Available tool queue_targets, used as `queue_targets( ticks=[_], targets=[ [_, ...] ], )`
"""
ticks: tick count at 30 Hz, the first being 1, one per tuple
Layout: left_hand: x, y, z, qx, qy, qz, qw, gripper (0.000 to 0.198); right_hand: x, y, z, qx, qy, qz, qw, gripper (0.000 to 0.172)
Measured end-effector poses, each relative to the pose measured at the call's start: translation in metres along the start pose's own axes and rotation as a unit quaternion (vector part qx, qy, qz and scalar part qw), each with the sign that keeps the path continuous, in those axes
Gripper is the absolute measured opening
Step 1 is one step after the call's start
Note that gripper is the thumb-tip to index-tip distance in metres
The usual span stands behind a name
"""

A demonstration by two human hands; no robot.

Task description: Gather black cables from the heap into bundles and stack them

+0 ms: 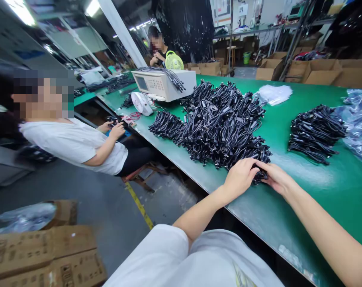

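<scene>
A large heap of black cables lies on the green tabletop in front of me. At the heap's near right end, my left hand curls over a small bunch of black cables. My right hand closes on the same bunch from the other side, with its fingertips close to the left ones. Much of the bunch is hidden behind my fingers, so its exact size cannot be seen. Off to the right, apart from my hands, sits a neater stack of black cables.
Clear plastic bags lie at the right, and white plastic bags behind the heap. A bench instrument and a small white fan stand beyond. A seated co-worker is at the left. Cardboard boxes sit on the floor.
</scene>
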State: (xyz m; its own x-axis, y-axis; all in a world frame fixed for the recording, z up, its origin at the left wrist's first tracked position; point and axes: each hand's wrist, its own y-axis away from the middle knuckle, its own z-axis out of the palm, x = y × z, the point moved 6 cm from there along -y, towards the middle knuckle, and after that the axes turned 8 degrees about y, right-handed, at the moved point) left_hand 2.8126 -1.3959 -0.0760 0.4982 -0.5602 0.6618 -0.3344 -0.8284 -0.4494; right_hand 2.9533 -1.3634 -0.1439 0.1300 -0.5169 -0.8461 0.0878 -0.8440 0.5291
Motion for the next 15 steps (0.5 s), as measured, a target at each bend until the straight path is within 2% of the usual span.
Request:
queue_targets(
  ticks=[3,5,8,12,13,15],
  targets=[
    [-0.003,-0.002,0.0,0.002,-0.03,-0.01,0.999,0.032,0.001,-0.004,-0.001,0.004,0.007,0.016,1.0,0.026],
    [-0.005,-0.002,0.0,0.001,-0.05,-0.017,0.999,0.034,0.004,-0.001,-0.013,0.012,0.011,0.022,1.0,0.021],
    [-0.006,-0.003,-0.001,-0.01,-0.062,-0.02,0.998,0.035,0.019,0.018,-0.047,0.037,0.023,0.031,0.999,0.02],
    [0.005,0.0,0.001,-0.044,-0.068,-0.011,0.997,0.037,0.056,0.065,-0.1,0.099,0.047,0.039,0.993,0.027],
    [0.011,0.0,0.006,-0.066,-0.054,-0.008,0.996,0.037,0.065,0.077,-0.11,0.115,0.056,0.037,0.991,0.031],
    [0.025,0.001,0.021,-0.141,0.011,-0.003,0.99,0.038,0.074,0.095,-0.125,0.161,0.138,0.002,0.977,0.039]
  ],
)
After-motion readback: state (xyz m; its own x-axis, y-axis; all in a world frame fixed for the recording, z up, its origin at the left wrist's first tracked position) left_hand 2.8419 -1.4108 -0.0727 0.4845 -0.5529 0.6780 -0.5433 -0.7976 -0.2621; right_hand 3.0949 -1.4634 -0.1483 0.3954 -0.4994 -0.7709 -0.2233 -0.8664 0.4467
